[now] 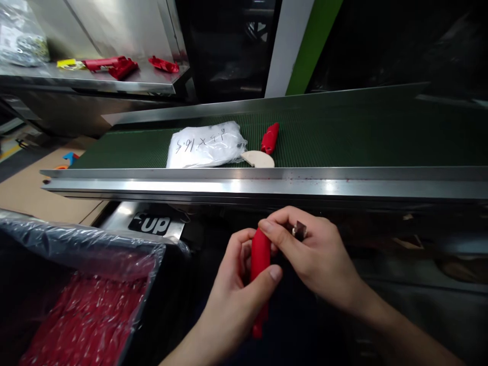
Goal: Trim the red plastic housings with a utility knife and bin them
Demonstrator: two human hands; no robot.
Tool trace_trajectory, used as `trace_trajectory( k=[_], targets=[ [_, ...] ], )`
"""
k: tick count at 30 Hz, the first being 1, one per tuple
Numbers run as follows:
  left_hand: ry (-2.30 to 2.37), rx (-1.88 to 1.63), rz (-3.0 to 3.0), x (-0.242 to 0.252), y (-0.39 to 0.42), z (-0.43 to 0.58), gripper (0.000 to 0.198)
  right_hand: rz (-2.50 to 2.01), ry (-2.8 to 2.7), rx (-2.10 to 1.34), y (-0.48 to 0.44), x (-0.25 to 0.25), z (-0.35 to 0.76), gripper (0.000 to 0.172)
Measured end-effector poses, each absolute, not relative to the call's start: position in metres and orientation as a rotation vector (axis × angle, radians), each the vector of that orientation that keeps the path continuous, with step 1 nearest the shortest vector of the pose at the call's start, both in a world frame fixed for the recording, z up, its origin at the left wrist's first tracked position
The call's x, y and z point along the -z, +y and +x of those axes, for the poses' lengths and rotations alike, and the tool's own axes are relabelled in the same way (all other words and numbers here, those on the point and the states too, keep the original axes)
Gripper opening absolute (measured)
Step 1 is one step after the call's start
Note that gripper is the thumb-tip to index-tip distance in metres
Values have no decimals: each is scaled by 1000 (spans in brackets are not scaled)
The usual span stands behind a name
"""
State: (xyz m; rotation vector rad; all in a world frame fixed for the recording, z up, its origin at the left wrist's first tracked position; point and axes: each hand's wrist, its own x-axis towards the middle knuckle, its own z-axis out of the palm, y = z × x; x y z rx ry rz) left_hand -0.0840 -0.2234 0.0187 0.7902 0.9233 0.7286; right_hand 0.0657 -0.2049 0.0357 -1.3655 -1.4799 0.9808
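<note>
I see two hands and, between them, one red part [260, 256], standing almost upright in front of the belt. The left hand [238, 290] is closed around it, its thumb laid across; the right hand [316, 254] pinches the upper end, and one small dark piece [300, 231] sits among its fingers, its kind unclear to me. On the green belt [324, 137] I count one white package [206, 146], one beige piece [260, 159] and one red piece [270, 138]. The metal rail [229, 184] stands between these and the hands. At left, one black crate [177, 284] contains many red parts [87, 320], which I cannot count. Behind, one clear bag [23, 43] rests on the steel table [152, 84].
</note>
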Motion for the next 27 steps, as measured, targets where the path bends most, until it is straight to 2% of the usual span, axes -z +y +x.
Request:
trace_trajectory(
  k=[4,7,11,16,27],
  targets=[
    [825,-748,736,-20,-221,-85,36,-1373,-1349,-986,-202,-25,76,23],
    [826,-775,696,-24,-221,-85,36,-1446,-1541,-783,-208,-22,86,38],
    [866,-803,727,-27,-222,-87,36,-1308,-1885,-512,-222,-27,92,30],
    [893,-785,761,-25,-221,-89,39,-1142,-2102,-145,-227,-28,95,44],
    [895,-775,792,-25,-224,-88,36,-1151,-2174,-28,-228,-29,96,45]
  ],
)
